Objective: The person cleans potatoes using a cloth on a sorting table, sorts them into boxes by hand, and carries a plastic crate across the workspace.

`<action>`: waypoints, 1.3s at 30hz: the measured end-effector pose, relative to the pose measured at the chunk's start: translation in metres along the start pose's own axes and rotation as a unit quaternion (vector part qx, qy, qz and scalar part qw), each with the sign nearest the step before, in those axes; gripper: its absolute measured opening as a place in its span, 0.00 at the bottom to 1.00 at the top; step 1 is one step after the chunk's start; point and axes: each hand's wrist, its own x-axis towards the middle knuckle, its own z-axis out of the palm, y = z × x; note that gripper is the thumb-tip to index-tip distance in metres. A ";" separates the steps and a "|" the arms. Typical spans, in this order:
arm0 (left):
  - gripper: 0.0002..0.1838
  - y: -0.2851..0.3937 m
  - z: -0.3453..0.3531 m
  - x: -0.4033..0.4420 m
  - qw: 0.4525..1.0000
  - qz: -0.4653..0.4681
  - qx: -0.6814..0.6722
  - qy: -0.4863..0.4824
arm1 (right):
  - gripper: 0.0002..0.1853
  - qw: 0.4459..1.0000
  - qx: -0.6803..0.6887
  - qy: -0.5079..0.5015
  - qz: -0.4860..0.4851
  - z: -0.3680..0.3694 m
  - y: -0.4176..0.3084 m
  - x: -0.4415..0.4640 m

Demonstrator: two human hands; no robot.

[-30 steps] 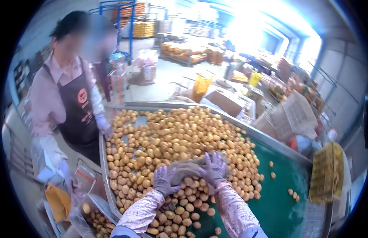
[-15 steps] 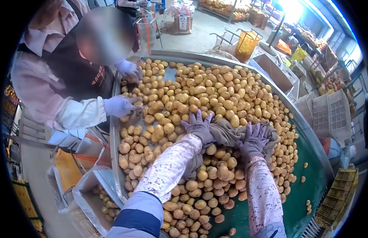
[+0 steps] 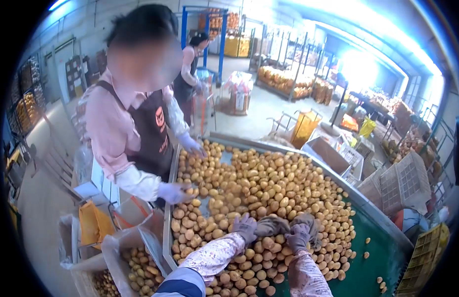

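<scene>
1. At the left end of a rumpled grey-brown cloth (image 3: 272, 226), the gloved left hand (image 3: 245, 229) rests with its fingers spread, closed around nothing that shows.
2. Over the cloth's right part lies the gloved right hand (image 3: 298, 237), fingers bent onto the fabric; whether they pinch it or only press, I cannot tell.
3. Between the hands, the cloth's long axis runs side to side across the person's front, and its bunched right end reaches past the right hand. Both hands touch it, so neither is nearer.
4. Beneath and around it, potatoes (image 3: 276, 185) lie heaped on a metal-rimmed sorting bench (image 3: 360, 277), whose green surface shows at the right, with a few strays.
5. Along the bench's left edge stands a co-worker (image 3: 108, 131) in a dark apron, gloved hands at the potatoes.
6. Farther out, a lined bag (image 3: 110, 247) of potatoes stands left, a yellow crate (image 3: 430, 252) right, and filled racks (image 3: 284, 81) across the brightly lit hall.
</scene>
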 end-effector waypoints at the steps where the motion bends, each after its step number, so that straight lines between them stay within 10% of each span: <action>1: 0.30 -0.002 -0.011 -0.007 1.000 -0.009 -0.001 -0.002 | 0.15 0.997 0.073 -0.010 0.029 -0.025 -0.001 -0.001; 3: 0.23 0.000 -0.041 -0.024 1.000 -0.024 0.019 0.007 | 0.10 0.952 0.291 0.015 0.098 -0.007 0.053 0.010; 4: 0.20 -0.024 -0.023 -0.025 0.995 0.024 0.014 0.096 | 0.06 0.801 0.591 -0.011 0.096 -0.042 0.041 0.003; 5: 0.20 -0.027 -0.044 -0.043 0.984 0.060 -0.103 0.134 | 0.05 0.886 0.453 0.098 -0.004 -0.049 0.048 0.006; 8: 0.18 -0.032 -0.067 -0.070 0.926 0.140 -0.204 0.287 | 0.09 0.791 0.610 0.043 0.005 -0.146 -0.012 -0.044; 12: 0.47 -0.016 -0.060 -0.138 0.950 0.120 -0.137 0.253 | 0.21 0.902 0.321 0.240 -0.164 -0.119 -0.040 -0.080; 14: 0.58 -0.009 -0.024 -0.152 0.981 0.108 -0.083 0.141 | 0.39 0.989 0.014 0.105 -0.100 -0.072 -0.052 -0.099; 18: 0.69 -0.007 0.026 -0.136 0.988 0.104 0.080 -0.080 | 0.56 0.998 -0.026 0.002 -0.066 0.025 -0.042 -0.125; 22: 0.69 0.001 0.048 -0.077 0.983 0.119 0.105 0.088 | 0.53 0.998 -0.010 -0.053 -0.036 0.008 -0.052 -0.096; 26: 0.67 0.019 -0.007 -0.008 0.997 -0.020 -0.040 -0.062 | 0.51 0.997 -0.025 -0.062 -0.031 0.011 -0.049 -0.024; 33: 0.63 0.019 0.004 0.051 0.982 -0.120 -0.144 -0.031 | 0.47 0.989 -0.035 -0.112 0.095 0.034 -0.032 0.090; 39: 0.41 0.039 0.079 -0.057 0.994 0.081 -0.006 0.077 | 0.33 0.994 -0.045 0.072 -0.072 0.032 -0.021 -0.068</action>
